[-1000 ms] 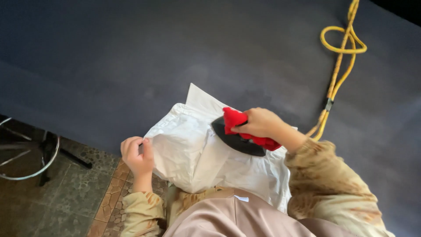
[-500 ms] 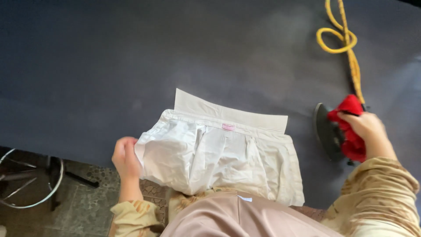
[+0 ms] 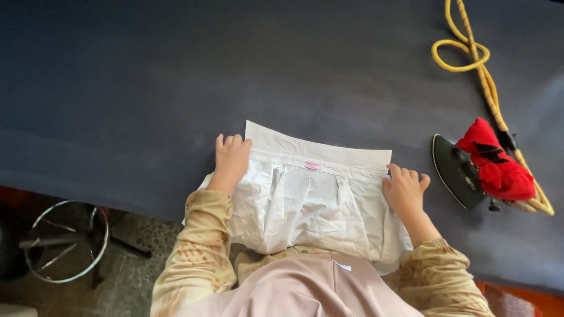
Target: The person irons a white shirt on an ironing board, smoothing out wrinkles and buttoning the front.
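Note:
A white pleated garment (image 3: 311, 202) lies flat on the dark grey padded table (image 3: 235, 82), its waistband away from me and a small pink label at the middle. My left hand (image 3: 230, 159) rests flat on the garment's upper left corner, fingers together. On the right edge of the cloth my right hand (image 3: 404, 191) presses down, fingers slightly spread. Neither hand holds anything. A black iron (image 3: 461, 171) with a red cloth wrapped round its handle stands on the table to the right of my right hand, apart from it.
A yellow braided cord (image 3: 470, 56) runs from the iron up to the far right and loops on the table. Below the table's near edge at the left stands a metal stool frame (image 3: 67, 240) on a stone floor.
My right hand set the iron down at the right and let go, then moved onto the garment's right edge. My left hand moved up onto the waistband's left corner. The garment now lies spread flat.

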